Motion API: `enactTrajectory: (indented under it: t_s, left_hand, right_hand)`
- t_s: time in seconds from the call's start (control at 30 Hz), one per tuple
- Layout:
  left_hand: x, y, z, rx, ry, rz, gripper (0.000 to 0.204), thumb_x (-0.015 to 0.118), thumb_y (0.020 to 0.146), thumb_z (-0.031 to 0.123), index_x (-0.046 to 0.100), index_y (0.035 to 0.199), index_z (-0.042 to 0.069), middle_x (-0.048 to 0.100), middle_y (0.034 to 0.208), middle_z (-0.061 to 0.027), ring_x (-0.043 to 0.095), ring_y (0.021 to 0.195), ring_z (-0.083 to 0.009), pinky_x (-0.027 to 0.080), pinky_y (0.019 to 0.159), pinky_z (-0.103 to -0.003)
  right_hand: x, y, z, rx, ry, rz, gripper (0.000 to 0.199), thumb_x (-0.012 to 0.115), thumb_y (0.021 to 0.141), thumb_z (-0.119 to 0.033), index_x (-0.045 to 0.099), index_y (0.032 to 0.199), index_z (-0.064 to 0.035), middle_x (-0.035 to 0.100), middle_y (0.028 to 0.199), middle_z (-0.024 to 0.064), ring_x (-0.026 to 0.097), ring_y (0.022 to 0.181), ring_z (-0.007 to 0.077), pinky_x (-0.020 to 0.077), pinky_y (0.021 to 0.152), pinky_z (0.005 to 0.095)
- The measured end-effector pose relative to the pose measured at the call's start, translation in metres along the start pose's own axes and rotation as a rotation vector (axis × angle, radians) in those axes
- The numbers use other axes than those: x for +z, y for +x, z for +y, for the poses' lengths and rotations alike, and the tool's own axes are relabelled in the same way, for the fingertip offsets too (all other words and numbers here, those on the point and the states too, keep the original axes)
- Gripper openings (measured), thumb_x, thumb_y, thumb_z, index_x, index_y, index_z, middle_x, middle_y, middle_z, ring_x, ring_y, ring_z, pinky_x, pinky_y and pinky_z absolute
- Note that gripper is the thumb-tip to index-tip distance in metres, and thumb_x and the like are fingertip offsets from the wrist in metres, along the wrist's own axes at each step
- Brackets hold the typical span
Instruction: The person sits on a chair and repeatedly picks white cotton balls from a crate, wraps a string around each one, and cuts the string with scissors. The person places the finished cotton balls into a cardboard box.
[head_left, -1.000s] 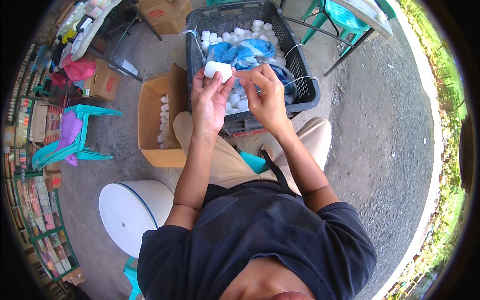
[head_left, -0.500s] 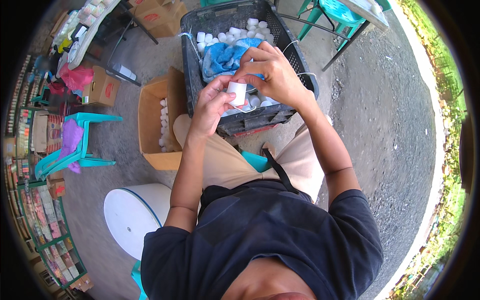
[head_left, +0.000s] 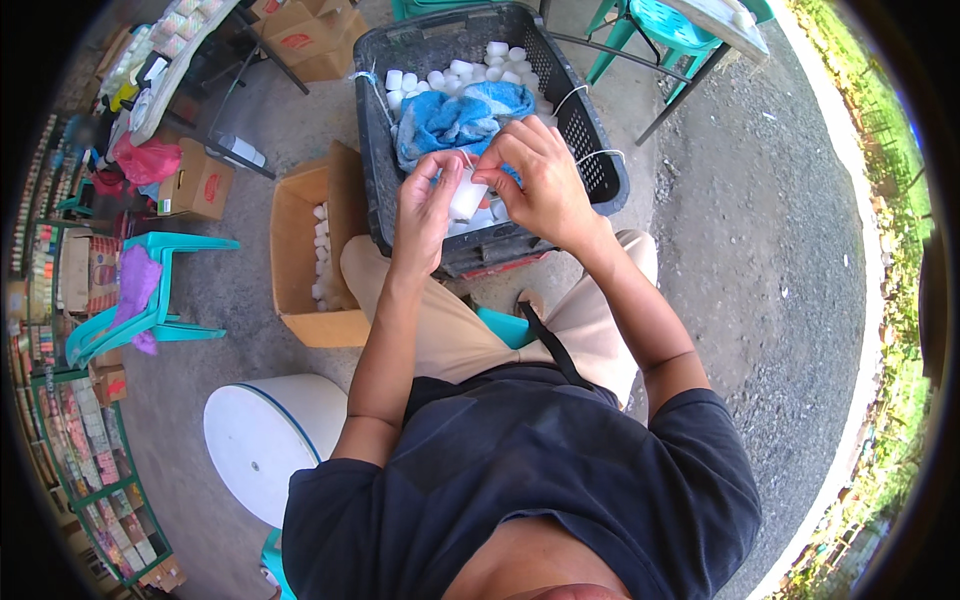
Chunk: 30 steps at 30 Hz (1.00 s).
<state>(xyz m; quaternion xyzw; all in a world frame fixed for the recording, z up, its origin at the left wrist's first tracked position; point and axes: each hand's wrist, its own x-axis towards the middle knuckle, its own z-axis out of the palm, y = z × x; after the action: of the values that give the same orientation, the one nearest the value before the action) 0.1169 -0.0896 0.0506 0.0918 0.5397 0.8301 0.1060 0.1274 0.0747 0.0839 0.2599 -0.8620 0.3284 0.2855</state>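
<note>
Over the near end of a black crate (head_left: pixel 480 262), my left hand (head_left: pixel 424 215) holds a short white cylinder, which looks like a candle (head_left: pixel 465 198), between thumb and fingers. It is slightly tilted. My right hand (head_left: pixel 540 180) is pinched at the candle's upper end, thumb and forefinger touching its edge. A thin pale strand shows there between the hands; whether the right fingers grip it is hard to make out. Beyond my hands, a blue and white towel (head_left: pixel 450 120) lies bunched on many similar white candles (head_left: pixel 462 68) in the crate.
An open cardboard box (head_left: pixel 300 250) with more white cylinders stands left of the crate. A white round drum (head_left: pixel 255 455) is at my left. Green plastic chairs (head_left: pixel 165 285), a table (head_left: pixel 150 105) and shelves (head_left: pixel 100 460) are farther left. Another table (head_left: pixel 735 30) stands far right.
The candle has tipped, its top now leaning right. My right hand has come lower and its fingers have closed in on the candle's upper end. The view has shifted slightly.
</note>
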Motion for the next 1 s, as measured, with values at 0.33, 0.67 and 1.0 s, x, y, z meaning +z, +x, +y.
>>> enactTrajectory:
  t_s: [0.33, 0.67, 1.0]
  left_hand:
    - [-0.004, 0.000, 0.003, 0.022, 0.177, -0.139, 0.011, 0.056, 0.095, 0.013, 0.052, 0.096, 0.003, 0.060, 0.084, -0.0037, 0.061, 0.063, -0.0098, 0.052, 0.049, -0.024]
    - [-0.005, -0.006, -0.002, 0.295, 0.415, -0.058, 0.009, 0.057, 0.095, 0.010, 0.052, 0.097, 0.003, 0.055, 0.078, 0.0021, 0.048, 0.061, -0.0007, 0.036, 0.051, -0.019]
    - [0.007, -0.005, -0.007, 0.335, 0.364, -0.004, 0.011, 0.059, 0.093, 0.008, 0.052, 0.099, 0.002, 0.055, 0.085, -0.0001, 0.046, 0.061, -0.0011, 0.038, 0.053, -0.019]
  right_hand:
    - [0.003, -0.015, 0.000, 0.090, 0.179, -0.016, 0.015, 0.063, 0.075, 0.004, 0.058, 0.087, -0.0042, 0.060, 0.086, 0.0105, 0.057, 0.081, 0.0304, 0.0456, 0.073, 0.0378]
    - [0.020, -0.021, -0.008, 0.552, 0.905, 0.129, 0.008, 0.068, 0.085, -0.004, 0.062, 0.087, 0.0006, 0.065, 0.080, 0.0042, 0.060, 0.075, 0.0082, 0.0487, 0.070, 0.0265]
    - [0.034, -0.034, -0.018, 0.588, 0.840, 0.303, 0.010, 0.065, 0.087, -0.004, 0.067, 0.093, 0.0032, 0.067, 0.081, 0.0043, 0.059, 0.074, 0.0068, 0.0481, 0.067, 0.0233]
